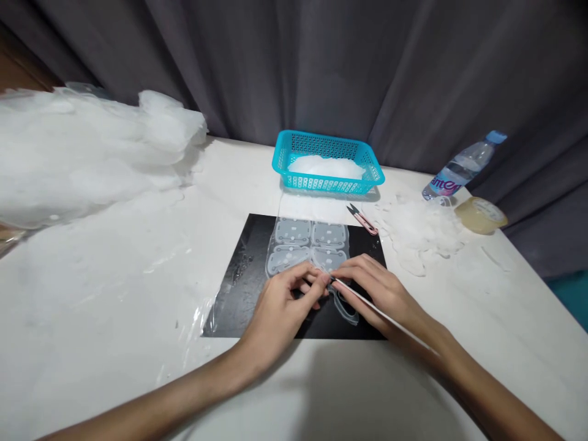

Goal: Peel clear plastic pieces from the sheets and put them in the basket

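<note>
A translucent sheet point(329, 235) with rounded grey panels lies on a black mat point(239, 288). Its near edge is lifted at my left hand point(287, 303), where thumb and fingers pinch the clear plastic. Close beside it, my right hand point(374, 288) is closed around a slim white tool with a dark tip point(386, 316); the tool's kind cannot be made out. The dark tip points at my left fingertips. A loose clear strip point(344, 309) curls on the mat just below my hands. My fingers hide part of the sheet's near edge.
Behind the mat stands a blue basket point(331, 185) with white material inside. Pink-handled thread snips point(362, 220) lie at the mat's far right. Clear scraps point(418, 229), a water bottle point(463, 168) and a tape roll point(482, 215) sit farther right. Piled translucent sheets point(92, 153) fill the left.
</note>
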Demonstrator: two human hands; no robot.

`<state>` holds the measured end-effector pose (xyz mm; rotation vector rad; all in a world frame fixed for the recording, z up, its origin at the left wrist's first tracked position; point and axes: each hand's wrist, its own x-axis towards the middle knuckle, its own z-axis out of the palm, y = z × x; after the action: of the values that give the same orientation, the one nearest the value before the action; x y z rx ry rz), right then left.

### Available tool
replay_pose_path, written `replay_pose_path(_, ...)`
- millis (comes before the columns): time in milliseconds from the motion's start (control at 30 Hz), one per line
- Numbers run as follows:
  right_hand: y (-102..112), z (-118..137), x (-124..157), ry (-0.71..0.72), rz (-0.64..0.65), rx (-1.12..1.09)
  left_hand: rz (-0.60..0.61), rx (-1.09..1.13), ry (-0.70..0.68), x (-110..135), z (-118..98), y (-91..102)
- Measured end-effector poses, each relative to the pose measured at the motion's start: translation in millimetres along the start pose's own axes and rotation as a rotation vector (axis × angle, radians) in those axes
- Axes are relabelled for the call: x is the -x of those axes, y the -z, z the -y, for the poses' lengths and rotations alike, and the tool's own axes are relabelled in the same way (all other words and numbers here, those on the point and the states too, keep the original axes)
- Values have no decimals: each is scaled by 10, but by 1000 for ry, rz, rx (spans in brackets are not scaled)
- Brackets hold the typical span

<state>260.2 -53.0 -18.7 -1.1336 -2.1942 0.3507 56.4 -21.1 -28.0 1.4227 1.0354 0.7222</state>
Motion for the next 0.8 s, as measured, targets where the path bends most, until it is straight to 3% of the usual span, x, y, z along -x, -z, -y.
replay_pose_path(267,-43,3,-54,-54,28,-68,-82,-83,23,-69,12,12)
replay_pose_path(333,83,-169,-140,-211,-102,-75,-81,-84,58,-82,3,23)
replay_pose_path(400,272,-412,-243,-475,-391,-65,-56,-77,91,-99,-12,47)
replay_pose_path(433,367,-530,-284,-576,-577,-53,-35,-75,105,-109,-21,65)
replay_pose_path(467,449,-626,-310,-643,-682,-58,-9,-76,115,-118,-30,87)
replay_pose_path(500,508,-689,-319,-660,-684,-73,26,-80,122,-126,-38,112)
replay_pose_path(567,548,-704,-288,-643,-527,-166,100,-110,129,-132,-55,169)
replay_pose_path(667,482,-519,-197,-531,-323,-304,122,-231,79,-118,-94,249)
replay_pose_path(733,434,-356,-173,-441,-225,-340,-4,-346,-41,-111,-143,291)
replay_pose_path(800,414,-209,-195,-354,-129,-351,-172,-453,-256,-129,-202,323)
